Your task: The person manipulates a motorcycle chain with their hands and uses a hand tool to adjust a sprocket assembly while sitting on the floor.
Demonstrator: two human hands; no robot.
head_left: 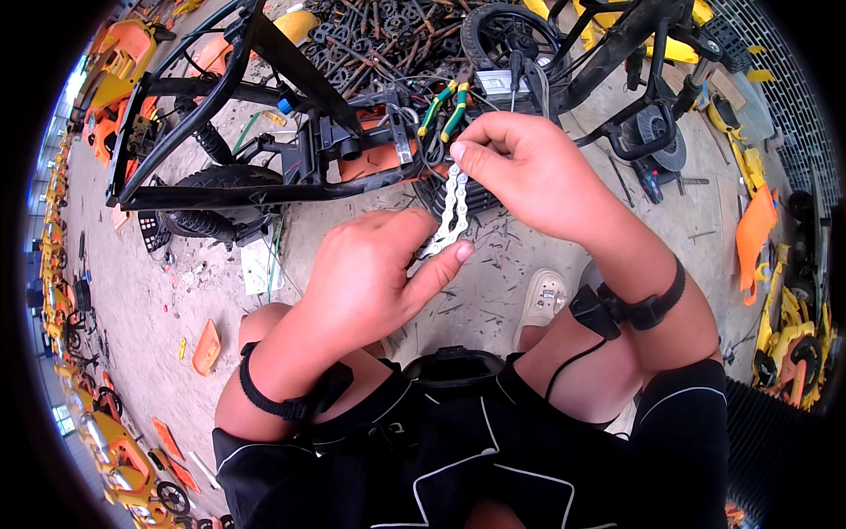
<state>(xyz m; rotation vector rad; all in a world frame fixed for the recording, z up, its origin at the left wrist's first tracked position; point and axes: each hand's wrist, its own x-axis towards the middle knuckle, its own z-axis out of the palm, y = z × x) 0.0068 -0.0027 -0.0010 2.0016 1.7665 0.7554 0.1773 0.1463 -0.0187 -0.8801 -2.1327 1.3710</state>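
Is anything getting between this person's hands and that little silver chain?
Nothing visible does: the right hand pinches the upper end of the silver chain, and the left hand holds its lower part. The green-and-yellow pliers sit just beyond the right hand's fingertips, not in between.

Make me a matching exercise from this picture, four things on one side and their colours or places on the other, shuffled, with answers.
Things:
1. Chain
2. Pliers
3. Clog
4. Dish-shaped piece

Descriptions:
A. Mostly green and yellow
B. Orange, on the floor
C. Between the left hand and right hand
D. Cream-coloured

Pairs: 1-C, 2-A, 3-D, 4-B.
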